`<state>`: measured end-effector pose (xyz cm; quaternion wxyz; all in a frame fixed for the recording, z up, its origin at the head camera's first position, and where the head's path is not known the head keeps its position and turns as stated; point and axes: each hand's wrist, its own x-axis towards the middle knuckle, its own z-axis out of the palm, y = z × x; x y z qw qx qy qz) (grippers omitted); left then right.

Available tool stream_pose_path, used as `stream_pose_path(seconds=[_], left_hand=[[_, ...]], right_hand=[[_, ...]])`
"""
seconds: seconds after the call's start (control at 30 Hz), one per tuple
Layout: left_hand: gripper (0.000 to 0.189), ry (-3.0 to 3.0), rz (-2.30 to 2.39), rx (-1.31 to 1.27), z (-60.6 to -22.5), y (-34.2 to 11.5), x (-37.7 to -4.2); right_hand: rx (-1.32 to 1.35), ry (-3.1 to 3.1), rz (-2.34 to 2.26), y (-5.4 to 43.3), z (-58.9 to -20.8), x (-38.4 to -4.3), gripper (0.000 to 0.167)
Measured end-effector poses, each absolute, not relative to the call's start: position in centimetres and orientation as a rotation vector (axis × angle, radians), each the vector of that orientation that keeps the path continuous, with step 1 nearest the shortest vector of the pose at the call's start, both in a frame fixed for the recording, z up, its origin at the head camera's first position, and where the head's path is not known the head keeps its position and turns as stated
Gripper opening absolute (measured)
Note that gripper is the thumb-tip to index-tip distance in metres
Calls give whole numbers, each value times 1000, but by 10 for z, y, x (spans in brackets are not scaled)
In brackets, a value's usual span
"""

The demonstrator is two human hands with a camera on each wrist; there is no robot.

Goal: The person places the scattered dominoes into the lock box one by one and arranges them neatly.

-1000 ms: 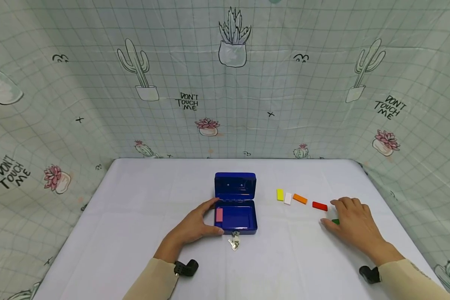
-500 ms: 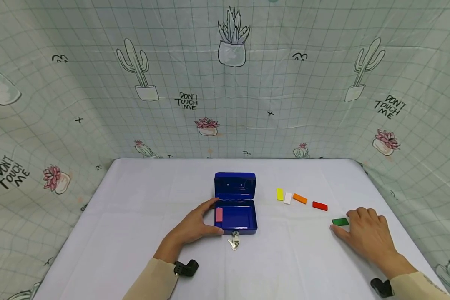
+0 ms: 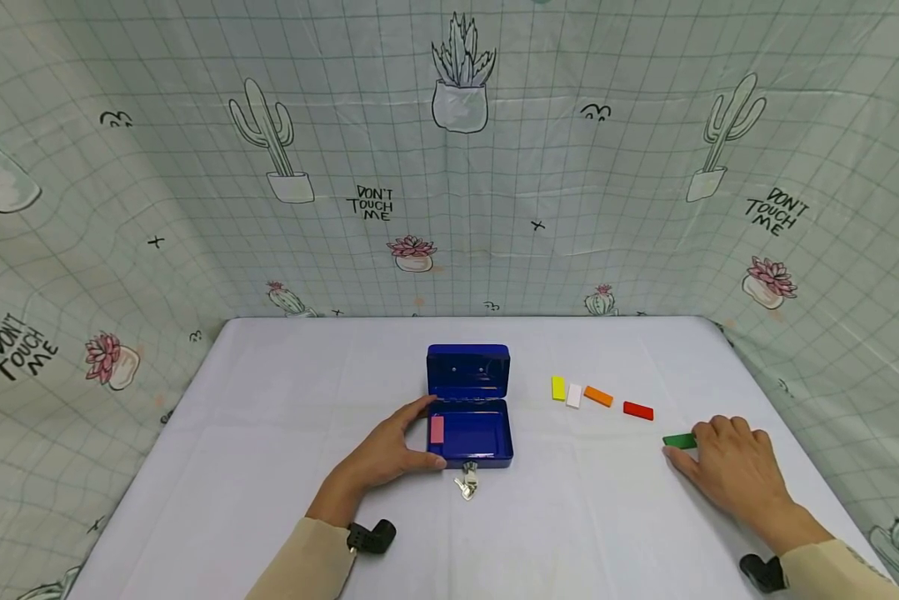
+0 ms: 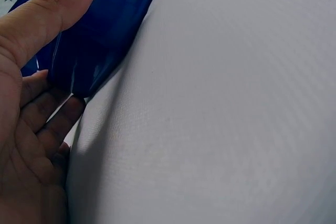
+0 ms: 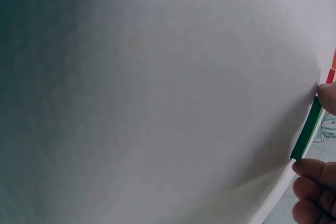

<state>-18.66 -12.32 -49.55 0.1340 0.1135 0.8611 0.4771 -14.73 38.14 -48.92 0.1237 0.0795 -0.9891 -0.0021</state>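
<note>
- The left hand (image 3: 389, 450) grips the left side of a blue box (image 3: 479, 433), lid (image 3: 467, 371) up, on the bench (image 3: 329, 375).
- The right hand (image 3: 737, 467) pinches a green block (image 3: 677, 441) between thumb and fingertip, right of a red block (image 3: 638, 410).
- A pink block (image 3: 437, 430) lies inside the box, at its left end.

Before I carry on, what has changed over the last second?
The right hand has shifted rightward and back toward the person, and its thumb and forefinger now pinch the green block at its ends. The left hand still holds the open blue box, with the pink block inside. The yellow, white, orange and red blocks lie as before.
</note>
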Motion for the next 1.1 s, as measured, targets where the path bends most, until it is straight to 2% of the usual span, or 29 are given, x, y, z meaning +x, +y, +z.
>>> stream_pose_path(seconds=[0.4, 0.77, 1.1], left_hand=[[105, 2488, 1389, 334, -494, -125, -187], [105, 2500, 1365, 304, -494, -124, -186], [105, 2500, 1361, 300, -494, -124, -187]], right_hand=[[342, -2958, 153, 372, -489, -155, 40], [330, -3074, 307, 386, -483, -162, 57], [376, -3084, 331, 392, -480, -168, 57]])
